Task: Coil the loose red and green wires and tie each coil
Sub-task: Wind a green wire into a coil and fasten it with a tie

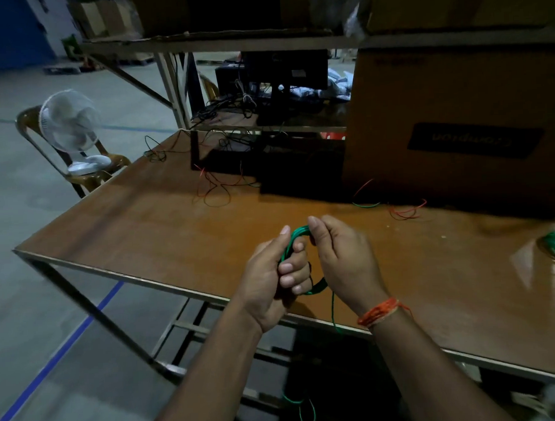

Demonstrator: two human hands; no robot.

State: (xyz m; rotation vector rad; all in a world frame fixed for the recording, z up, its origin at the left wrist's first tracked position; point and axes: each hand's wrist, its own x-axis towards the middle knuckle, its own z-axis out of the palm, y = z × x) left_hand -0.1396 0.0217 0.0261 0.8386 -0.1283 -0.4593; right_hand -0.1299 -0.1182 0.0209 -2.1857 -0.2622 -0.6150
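Both hands work one green coil [298,238] just above the table's [149,222] near edge: the left hand [273,283] curls round the loops, the right hand [341,255] pinches them at the top. A loose tail [333,313] hangs below the edge. For a neat tie, I'd keep the loops gripped firmly and wrap that tail snugly round them.

White fan [70,124] on a chair [87,174], cardboard box [457,132] on wooden table [143,222].
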